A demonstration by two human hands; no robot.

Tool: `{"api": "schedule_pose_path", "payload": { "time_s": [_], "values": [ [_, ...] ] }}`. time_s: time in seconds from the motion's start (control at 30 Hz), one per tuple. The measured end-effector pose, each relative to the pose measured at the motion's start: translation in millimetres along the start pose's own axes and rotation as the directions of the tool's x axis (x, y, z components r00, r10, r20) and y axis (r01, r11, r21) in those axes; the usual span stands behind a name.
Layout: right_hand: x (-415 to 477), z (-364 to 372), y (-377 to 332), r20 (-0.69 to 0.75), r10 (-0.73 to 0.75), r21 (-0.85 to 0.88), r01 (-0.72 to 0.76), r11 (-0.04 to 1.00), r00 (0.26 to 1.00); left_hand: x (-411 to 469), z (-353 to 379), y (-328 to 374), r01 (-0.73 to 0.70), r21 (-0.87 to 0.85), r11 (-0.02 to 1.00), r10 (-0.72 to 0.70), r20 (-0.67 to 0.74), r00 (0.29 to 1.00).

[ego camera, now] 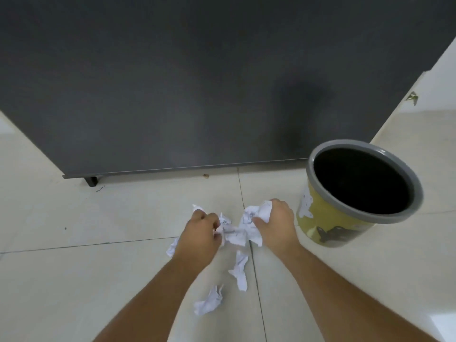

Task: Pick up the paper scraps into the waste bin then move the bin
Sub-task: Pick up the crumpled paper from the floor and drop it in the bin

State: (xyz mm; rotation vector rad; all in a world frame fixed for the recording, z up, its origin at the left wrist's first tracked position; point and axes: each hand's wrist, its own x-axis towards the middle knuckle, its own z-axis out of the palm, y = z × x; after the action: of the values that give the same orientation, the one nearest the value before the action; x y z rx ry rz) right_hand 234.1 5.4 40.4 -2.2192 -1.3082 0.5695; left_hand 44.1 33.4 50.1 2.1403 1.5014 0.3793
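The right hand [275, 219] is curled around a crumpled wad of white paper [256, 214], fingers folded over its top and thumb pressed into its near side, knuckles facing up and the forearm running back toward the lower right. The left hand [199, 233] is closed in a loose fist over more paper scraps [228, 230], pinching them at the fingertips, its forearm running back toward the lower middle. The two clumps of paper touch or overlap between the hands. Near the left wrist a scrap [172, 248] pokes out on the floor, partly hidden by the hand. Two more crumpled pieces lie loose on the tiled floor [74, 280] between the forearms: one [240, 270] just behind the hands, another [209, 302] closer to the person. Just right of the right hand stands the waste bin [333, 223], upright, yellow-sided with a grey rim and a dark inside, its mouth open and unobstructed; its wall is near the right hand's knuckles but apart from them. Behind the hands a dark grey panel [172, 82] fills the upper view, its lower edge raised off the floor on a small foot [91, 181]. Bare tiles lie open to the left of the hands and beyond the bin on the right.
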Motion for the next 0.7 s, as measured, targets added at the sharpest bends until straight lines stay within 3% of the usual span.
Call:
{"api": "schedule_pose_path", "payload": {
  "time_s": [0.13,0.33,0.57,0.7],
  "values": [
    [8,-66,-35,-0.151,0.007,0.013,-0.006,1.000,0.989,28,-60,58,-0.022,-0.038,0.999,0.018,-0.114,0.993],
    [27,-192,-66,-0.272,-0.089,-0.049,0.078,0.996,0.958,63,-104,164,-0.171,-0.088,0.981,0.152,-0.194,0.969],
    [22,-301,-19,-0.390,-0.059,-0.213,-0.027,0.977,0.919,79,-70,277,-0.332,-0.191,0.924,0.300,-0.178,0.937],
    [15,-311,18,-0.495,0.077,-0.038,-0.111,0.993,0.866,82,-34,307,-0.346,-0.198,0.917,0.329,-0.114,0.938]
  ]
}}
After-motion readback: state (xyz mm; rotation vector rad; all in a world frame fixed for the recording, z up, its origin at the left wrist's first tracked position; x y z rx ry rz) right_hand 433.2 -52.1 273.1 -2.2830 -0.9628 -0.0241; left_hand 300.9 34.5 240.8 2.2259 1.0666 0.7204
